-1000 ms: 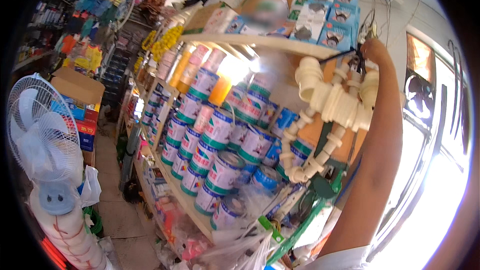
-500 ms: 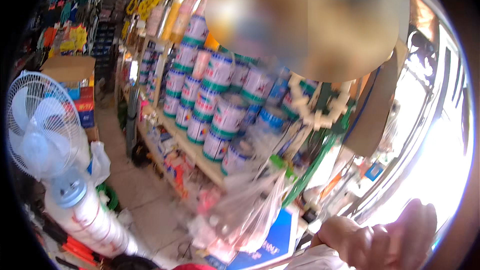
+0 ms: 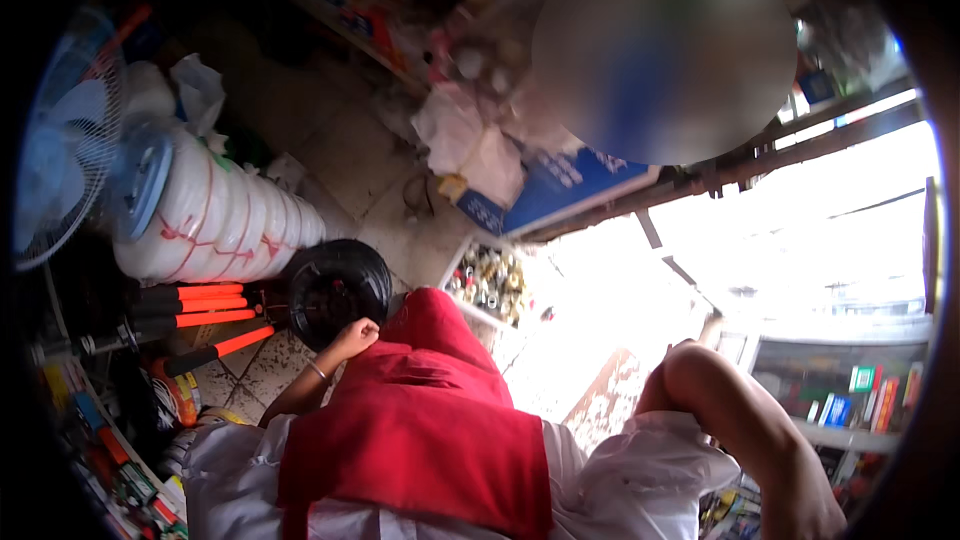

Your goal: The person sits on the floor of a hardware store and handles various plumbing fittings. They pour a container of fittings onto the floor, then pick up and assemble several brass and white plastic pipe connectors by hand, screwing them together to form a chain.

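Observation:
My left hand point(image 3: 358, 338) is loosely curled beside the red apron point(image 3: 420, 430) that covers my front, with a thin bracelet at its wrist. Nothing shows in the fingers. Just beyond that hand lies a black coil point(image 3: 375, 285), wound in a ring on the floor. My right arm point(image 3: 735, 410) comes out of a white sleeve and bends sharply, its forearm running back to the lower right edge. The right hand itself is out of the picture.
Left are white wrapped rolls point(image 3: 225, 225), a fan point(image 3: 60, 140) and orange-handled tools point(image 3: 212, 302). Ahead are a blue box point(image 3: 575, 185) and a tray of small metal parts point(image 3: 490, 280). A glass case point(image 3: 835, 380) stands right, beside a glaring bright opening.
The view has swung down from shelves of paint cans to my body and the floor. My left hand has come into view; my right hand, seen blurred before at lower right, has left it.

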`<state>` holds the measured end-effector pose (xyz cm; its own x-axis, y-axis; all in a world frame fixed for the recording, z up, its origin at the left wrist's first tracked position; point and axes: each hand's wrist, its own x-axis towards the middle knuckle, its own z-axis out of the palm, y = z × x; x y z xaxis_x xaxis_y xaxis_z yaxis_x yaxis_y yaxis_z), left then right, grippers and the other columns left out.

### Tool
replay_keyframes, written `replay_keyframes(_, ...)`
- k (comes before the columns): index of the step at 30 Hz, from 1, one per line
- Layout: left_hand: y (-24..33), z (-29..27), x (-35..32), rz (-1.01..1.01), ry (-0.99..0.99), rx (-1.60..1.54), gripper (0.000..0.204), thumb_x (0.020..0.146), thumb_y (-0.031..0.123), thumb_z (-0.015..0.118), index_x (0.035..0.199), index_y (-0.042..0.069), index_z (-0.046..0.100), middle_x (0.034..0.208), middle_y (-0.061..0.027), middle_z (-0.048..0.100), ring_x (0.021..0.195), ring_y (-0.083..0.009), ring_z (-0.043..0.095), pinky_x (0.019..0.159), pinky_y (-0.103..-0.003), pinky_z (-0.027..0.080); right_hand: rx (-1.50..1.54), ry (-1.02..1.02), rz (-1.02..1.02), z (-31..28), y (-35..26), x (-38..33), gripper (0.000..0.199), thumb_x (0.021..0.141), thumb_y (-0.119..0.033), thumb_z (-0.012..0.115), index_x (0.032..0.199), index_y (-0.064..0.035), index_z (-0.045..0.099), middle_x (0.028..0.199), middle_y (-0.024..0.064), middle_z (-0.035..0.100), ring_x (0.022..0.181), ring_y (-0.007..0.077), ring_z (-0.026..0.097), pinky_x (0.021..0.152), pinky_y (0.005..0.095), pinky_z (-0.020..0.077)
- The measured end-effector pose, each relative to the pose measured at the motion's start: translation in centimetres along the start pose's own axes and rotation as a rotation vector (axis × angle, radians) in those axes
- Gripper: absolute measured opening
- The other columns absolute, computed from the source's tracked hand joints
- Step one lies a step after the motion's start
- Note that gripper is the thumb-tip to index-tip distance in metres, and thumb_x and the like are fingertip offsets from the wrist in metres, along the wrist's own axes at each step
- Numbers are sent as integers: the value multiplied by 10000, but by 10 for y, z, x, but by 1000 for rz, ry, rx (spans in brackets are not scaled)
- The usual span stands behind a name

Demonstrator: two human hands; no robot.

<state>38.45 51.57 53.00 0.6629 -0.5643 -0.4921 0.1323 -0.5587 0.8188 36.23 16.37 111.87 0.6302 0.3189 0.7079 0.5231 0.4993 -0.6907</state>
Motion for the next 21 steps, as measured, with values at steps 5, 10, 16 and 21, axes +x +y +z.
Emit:
replay_keyframes(5, 47, 18, 5, 128, -229, 9, 188, 856, 154, 603, 986, 19, 611, 888, -98, 647, 819, -164, 632, 747, -295, 505, -402, 556, 390, 14, 35, -121, 383, 928, -321, 508, 1072, 30, 563, 1055, 175, 628, 940, 292, 613, 821, 355, 476)
replay_keyframes(10, 132, 10, -37, 271, -625, -52, 309, 889, 301, 611, 1040, 32, 616, 1073, -89, 605, 1000, -181, 567, 858, -315, 457, -796, 688, 1746, 94, 187, -445, 525, 894, -459, 533, 1055, 40, 562, 993, 213, 638, 924, 316, 621, 814, 375, 478)
replay_keyframes(16, 210, 60, -67, 630, -996, -134, 242, 904, 212, 557, 1092, 61, 577, 1106, -87, 577, 1081, -236, 527, 956, -345, 381, -783, 1024, 2135, 189, 168, -523, 480, 875, -498, 512, 862, -24, 583, 812, 233, 623, 804, 413, 602, 702, 472, 465)
replay_keyframes(21, 230, 122, -58, 608, -1161, -80, 141, 881, 185, 555, 901, 45, 554, 922, -84, 582, 914, -250, 559, 836, -368, 421, -1372, 1088, 1996, 203, 166, -589, 359, 908, -374, 482, 734, -65, 544, 675, 224, 596, 645, 435, 577, 566, 524, 432)
